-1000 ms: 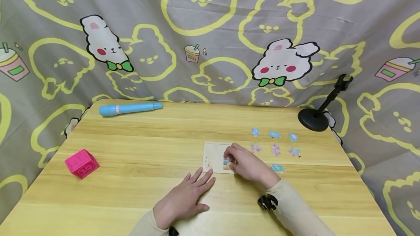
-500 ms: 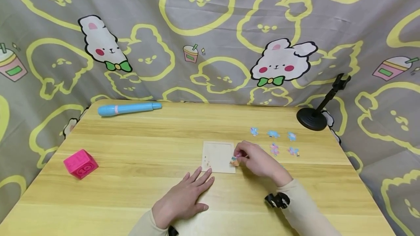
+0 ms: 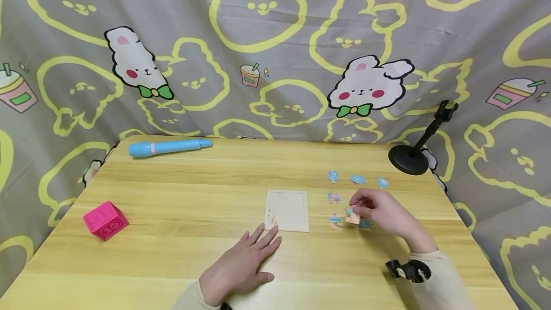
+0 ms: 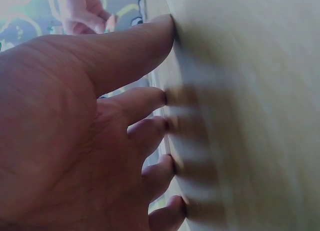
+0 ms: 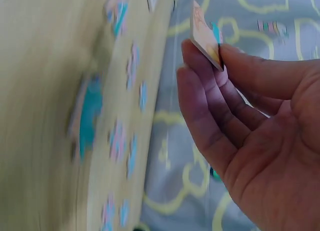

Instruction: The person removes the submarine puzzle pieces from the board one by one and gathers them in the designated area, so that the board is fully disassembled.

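My right hand [image 3: 385,214] pinches a jigsaw puzzle piece [image 3: 352,216] between thumb and fingers, raised over the loose pieces. The right wrist view shows this piece [image 5: 204,38] edge-on, orange and teal. A shallow puzzle tray [image 3: 287,209], pale with small printed marks at its lower left, lies bare in the middle of the table. My left hand [image 3: 241,267] lies palm down with fingers spread, fingertips at the tray's near edge. Around the right hand lie a teal-and-orange piece [image 3: 335,222], a pink piece [image 3: 335,198] and a partly covered teal piece [image 3: 365,225].
Farther back are several blue pieces [image 3: 358,180]. A black stand [image 3: 409,159] occupies the back right corner. At the back left lies a blue toy microphone [image 3: 170,148], and a pink block [image 3: 105,220] sits at the left. A patterned curtain [image 3: 275,27] hangs behind the table.
My right hand has lifted the puzzle piece off the tray and carried it right, over the loose pieces. A teal-and-orange piece now shows left of that hand. The left hand has stayed put.
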`<state>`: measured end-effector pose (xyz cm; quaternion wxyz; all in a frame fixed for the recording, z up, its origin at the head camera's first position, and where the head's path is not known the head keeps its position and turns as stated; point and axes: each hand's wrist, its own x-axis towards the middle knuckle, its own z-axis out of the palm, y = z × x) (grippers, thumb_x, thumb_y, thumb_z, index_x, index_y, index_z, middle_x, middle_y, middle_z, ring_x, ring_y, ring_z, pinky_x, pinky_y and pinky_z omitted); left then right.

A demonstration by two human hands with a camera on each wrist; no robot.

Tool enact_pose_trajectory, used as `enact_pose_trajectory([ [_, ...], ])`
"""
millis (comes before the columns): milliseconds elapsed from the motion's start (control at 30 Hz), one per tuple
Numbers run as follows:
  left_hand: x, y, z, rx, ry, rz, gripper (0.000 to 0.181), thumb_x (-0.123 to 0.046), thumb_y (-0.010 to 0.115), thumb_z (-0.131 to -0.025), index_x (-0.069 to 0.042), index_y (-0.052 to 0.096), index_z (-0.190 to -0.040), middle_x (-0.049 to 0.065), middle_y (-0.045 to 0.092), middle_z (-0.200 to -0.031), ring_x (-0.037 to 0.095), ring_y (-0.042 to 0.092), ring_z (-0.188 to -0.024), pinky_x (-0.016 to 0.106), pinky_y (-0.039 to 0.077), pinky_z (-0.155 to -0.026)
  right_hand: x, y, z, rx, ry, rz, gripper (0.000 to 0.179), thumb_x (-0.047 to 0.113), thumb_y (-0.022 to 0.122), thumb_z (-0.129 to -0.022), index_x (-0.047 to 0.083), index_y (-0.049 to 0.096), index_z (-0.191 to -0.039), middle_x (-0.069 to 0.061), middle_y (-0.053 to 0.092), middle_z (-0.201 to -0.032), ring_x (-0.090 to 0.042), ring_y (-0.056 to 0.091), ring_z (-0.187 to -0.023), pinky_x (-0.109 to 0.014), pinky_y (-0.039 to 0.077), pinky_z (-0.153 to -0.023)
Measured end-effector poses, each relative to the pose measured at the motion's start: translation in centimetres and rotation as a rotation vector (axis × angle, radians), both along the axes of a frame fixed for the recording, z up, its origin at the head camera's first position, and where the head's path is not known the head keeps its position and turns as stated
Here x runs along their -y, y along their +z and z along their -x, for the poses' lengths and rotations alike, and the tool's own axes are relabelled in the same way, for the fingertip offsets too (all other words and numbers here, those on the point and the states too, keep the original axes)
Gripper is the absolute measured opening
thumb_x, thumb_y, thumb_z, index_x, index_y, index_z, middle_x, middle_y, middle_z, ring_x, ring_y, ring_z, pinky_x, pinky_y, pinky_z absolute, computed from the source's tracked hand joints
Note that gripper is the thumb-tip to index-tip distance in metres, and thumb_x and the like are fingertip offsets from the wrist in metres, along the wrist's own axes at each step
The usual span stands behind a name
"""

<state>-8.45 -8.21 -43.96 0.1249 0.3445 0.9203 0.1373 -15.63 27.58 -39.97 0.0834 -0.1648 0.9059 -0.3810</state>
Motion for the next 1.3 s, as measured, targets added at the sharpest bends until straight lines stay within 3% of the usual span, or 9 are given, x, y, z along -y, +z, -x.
enact_pose_trajectory([
  [267,0.1,-0.1,-0.1,-0.007,0.001,-0.012,0.074,-0.038,0.070,-0.089,-0.013,0.040,-0.152,0.003,0.024,-0.161,0.031,0.018,-0.146,0.052,0.025,-0.112,-4.5,-0.1,-1.1,0.006,-0.096,-0.060,0.004,0.005,0.063,-0.095,0.007,0.066,-0.093,-0.002,0.060,-0.081,-0.015,0.056,-0.073,-0.028,0.049,-0.063],
  [500,0.1,-0.1,-0.2,-0.002,0.002,-0.014,0.074,-0.038,0.071,-0.089,-0.012,0.040,-0.151,0.004,0.025,-0.160,0.032,0.019,-0.146,0.052,0.025,-0.112,-6.6,-1.7,-1.7,0.107,-0.111,-0.053,0.003,0.002,0.064,-0.092,0.003,0.063,-0.095,-0.005,0.059,-0.082,-0.015,0.055,-0.072,-0.028,0.049,-0.060],
  [667,0.1,-0.3,-0.2,-0.001,0.001,-0.012,0.073,-0.038,0.070,-0.089,-0.012,0.041,-0.151,0.004,0.025,-0.160,0.032,0.019,-0.146,0.053,0.025,-0.112,-7.3,-2.7,-1.7,0.143,-0.102,-0.030,0.004,-0.002,0.061,-0.094,0.001,0.063,-0.094,-0.006,0.058,-0.081,-0.017,0.055,-0.069,-0.029,0.050,-0.059],
  [900,0.0,-0.3,0.0,0.002,-0.001,-0.007,0.073,-0.038,0.069,-0.090,-0.013,0.040,-0.152,0.004,0.024,-0.160,0.032,0.019,-0.146,0.052,0.025,-0.112,-7.8,-3.6,-1.8,0.149,-0.133,-0.091,0.007,-0.004,0.060,-0.093,0.002,0.063,-0.093,-0.005,0.056,-0.080,-0.017,0.052,-0.070,-0.028,0.046,-0.058],
  [1300,0.0,0.0,0.0,0.002,0.008,-0.001,0.074,-0.039,0.069,-0.089,-0.013,0.040,-0.152,0.004,0.023,-0.161,0.032,0.018,-0.146,0.052,0.024,-0.112,-8.4,-3.7,-1.2,0.122,-0.128,-0.123,0.007,-0.003,0.059,-0.094,0.003,0.063,-0.095,-0.003,0.056,-0.081,-0.017,0.051,-0.070,-0.027,0.043,-0.057],
])
